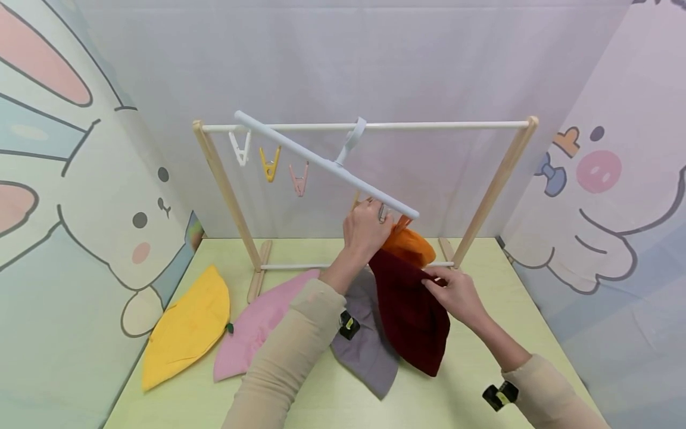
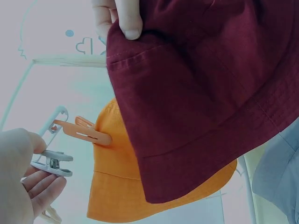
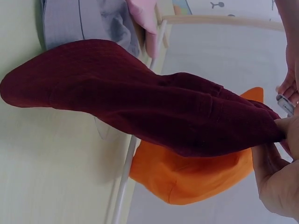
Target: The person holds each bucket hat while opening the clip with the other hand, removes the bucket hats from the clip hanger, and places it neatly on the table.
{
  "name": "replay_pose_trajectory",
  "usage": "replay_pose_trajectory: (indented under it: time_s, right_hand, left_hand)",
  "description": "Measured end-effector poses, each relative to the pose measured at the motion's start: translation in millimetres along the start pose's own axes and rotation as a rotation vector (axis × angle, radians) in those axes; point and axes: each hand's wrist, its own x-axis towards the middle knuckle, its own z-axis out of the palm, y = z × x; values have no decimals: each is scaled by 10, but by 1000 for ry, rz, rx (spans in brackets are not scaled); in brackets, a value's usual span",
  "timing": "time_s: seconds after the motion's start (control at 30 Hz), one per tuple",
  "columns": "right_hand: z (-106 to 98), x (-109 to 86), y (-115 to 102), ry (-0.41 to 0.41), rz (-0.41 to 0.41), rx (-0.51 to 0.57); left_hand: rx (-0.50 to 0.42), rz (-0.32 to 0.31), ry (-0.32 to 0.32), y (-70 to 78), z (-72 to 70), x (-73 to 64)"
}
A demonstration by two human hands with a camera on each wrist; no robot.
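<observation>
My left hand (image 1: 366, 229), just under the low end of a pale blue clip hanger (image 1: 321, 161), pinches a grey clip (image 2: 53, 163), best seen in the left wrist view. My right hand (image 1: 454, 293) pinches the edge of a dark red bucket hat (image 1: 412, 316) between thumb and fingers. This hat hangs down beside the left hand, apart from the grey clip. Behind it an orange bucket hat (image 1: 409, 245) hangs from an orange clip (image 2: 86, 133), partly covered by the red one.
The hanger tilts, hooked on the white bar (image 1: 455, 126) of a wooden rack. White (image 1: 240, 149), yellow (image 1: 270, 165) and pink (image 1: 299, 180) clips dangle at its raised end. Yellow (image 1: 187, 330), pink (image 1: 257, 322) and grey (image 1: 370, 351) hats lie on the table (image 1: 471, 381).
</observation>
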Motion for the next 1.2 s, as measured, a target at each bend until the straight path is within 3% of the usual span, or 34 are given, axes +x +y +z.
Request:
replay_pose_trajectory:
  time_s: [0.27,0.6,0.93,1.2]
  right_hand:
    - [-35,-33,130,-49,68,-27]
    - [-77,-50,302,-132,151,-18]
    - [-107,-56,474,-270,342,153]
    - [-106,-56,618,-329,481,311]
  left_hand:
    - [-3,10,34,26,16,1]
    - [-26,11,30,68,-5,11]
    - [-41,3,9,122,-43,20]
    - [-76,-9,-24,149,-83,27]
